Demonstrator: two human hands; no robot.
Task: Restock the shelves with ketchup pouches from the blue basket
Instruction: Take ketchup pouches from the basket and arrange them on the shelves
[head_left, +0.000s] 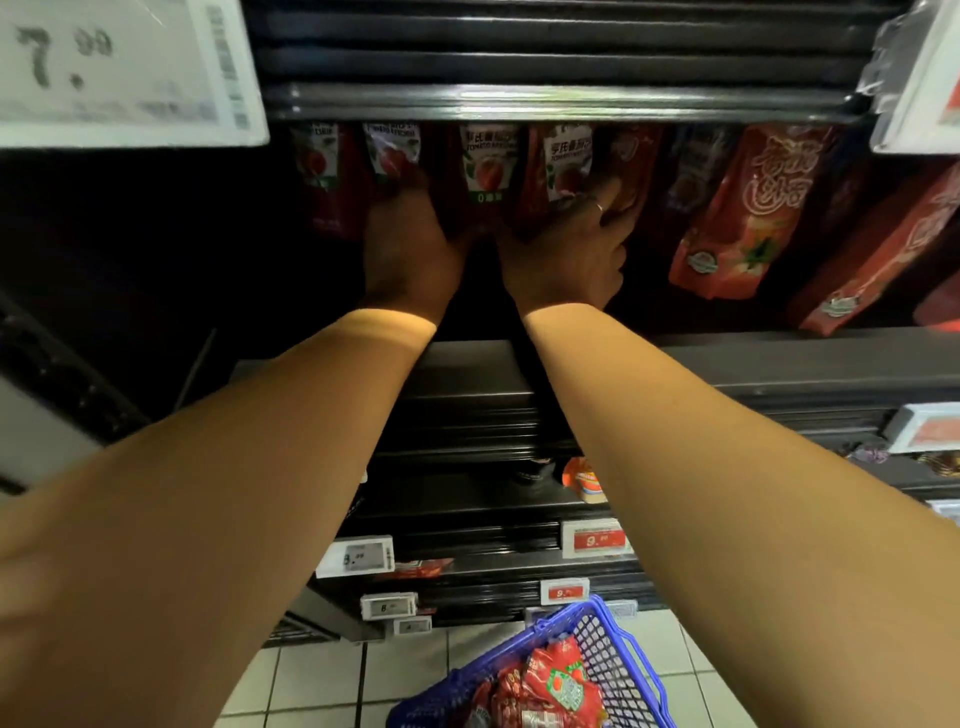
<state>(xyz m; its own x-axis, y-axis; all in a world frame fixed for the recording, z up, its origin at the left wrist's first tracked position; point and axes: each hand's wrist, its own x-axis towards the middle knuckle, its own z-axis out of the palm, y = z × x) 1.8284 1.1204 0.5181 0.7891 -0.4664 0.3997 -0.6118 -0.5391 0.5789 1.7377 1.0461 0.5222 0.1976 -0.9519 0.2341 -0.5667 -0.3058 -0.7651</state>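
Note:
Both my arms reach up into a dark shelf bay holding a row of red ketchup pouches (485, 166) with white tomato labels. My left hand (405, 244) rests against the lower part of the pouches on the left; how its fingers lie is lost in shadow. With a ring on one finger, my right hand (576, 249) grips a red pouch (563, 171) standing in the row. On the tiled floor below stands the blue basket (613, 649) with several red ketchup pouches (545, 691) inside.
Larger orange-red pouches (748, 208) lean at the right of the same bay. A white price tag (124, 67) reading 7.99 hangs at top left. The black shelf edge (519, 379) and lower shelves with price labels (592, 538) lie beneath my forearms.

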